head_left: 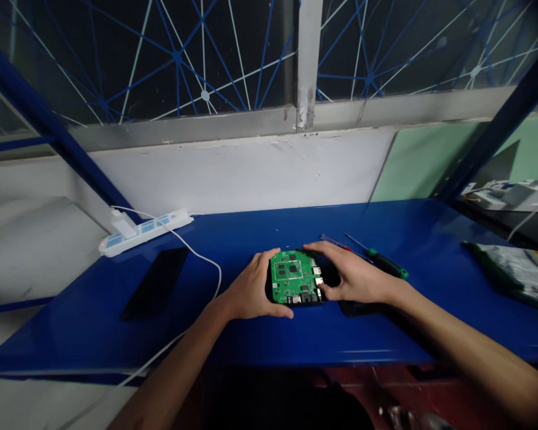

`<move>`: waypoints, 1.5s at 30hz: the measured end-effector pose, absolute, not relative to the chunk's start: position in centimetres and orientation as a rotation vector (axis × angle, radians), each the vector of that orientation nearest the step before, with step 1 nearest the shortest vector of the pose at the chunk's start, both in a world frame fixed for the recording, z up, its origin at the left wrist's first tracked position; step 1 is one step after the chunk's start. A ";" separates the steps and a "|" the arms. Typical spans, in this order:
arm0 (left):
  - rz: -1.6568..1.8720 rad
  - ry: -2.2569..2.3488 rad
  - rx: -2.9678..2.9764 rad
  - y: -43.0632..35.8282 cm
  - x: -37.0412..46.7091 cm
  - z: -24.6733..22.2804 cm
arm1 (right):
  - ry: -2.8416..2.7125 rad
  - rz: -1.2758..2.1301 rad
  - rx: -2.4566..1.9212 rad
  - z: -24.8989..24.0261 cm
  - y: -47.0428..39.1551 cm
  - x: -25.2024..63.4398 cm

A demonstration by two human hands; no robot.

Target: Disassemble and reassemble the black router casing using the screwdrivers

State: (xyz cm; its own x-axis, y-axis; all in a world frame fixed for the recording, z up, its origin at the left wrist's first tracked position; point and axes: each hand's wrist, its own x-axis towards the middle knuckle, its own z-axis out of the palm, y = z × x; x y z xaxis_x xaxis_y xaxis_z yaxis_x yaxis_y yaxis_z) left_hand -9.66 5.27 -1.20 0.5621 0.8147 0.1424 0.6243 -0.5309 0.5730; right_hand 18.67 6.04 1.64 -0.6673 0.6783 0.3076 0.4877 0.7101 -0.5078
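A green circuit board [295, 276] with chips and metal ports along its right and near edges lies face up in a thin black casing, whose rim shows below it. My left hand [255, 289] wraps around the board's left side, thumb along the near edge. On the right side, my right hand [347, 275] grips the board, with fingers at the far corner and thumb against the ports. Beyond my right hand lie a green-handled screwdriver [385, 263] and a red screwdriver [338, 242], partly hidden. A black object [361, 308] is mostly covered by my right hand.
On the blue table [251, 346], a white power strip [147, 232] with a plugged-in adapter stands at the back left. Its white cable [201, 255] runs past my left arm. A flat black object [156, 283] lies left; a plastic bag [515, 269] sits far right.
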 end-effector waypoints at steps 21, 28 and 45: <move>0.688 1.096 2.553 7.2 -8.0 1.7 | -2.100 0.611 -0.984 1.1 7.4 19.6; 0.737 1.059 2.454 6.9 -7.9 0.8 | -2.122 0.622 -0.944 1.2 7.2 19.8; 1.277 0.941 2.578 6.3 -6.3 0.1 | -2.303 0.367 -0.880 1.2 7.1 19.3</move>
State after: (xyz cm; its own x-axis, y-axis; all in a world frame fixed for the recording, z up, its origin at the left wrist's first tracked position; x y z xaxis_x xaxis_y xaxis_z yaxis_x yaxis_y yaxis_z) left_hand -6.35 6.29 0.13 0.4523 0.5760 0.6809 0.4797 -0.8008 0.3586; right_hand 19.35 7.07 1.19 -0.5728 0.6752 0.4648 0.4971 0.7370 -0.4580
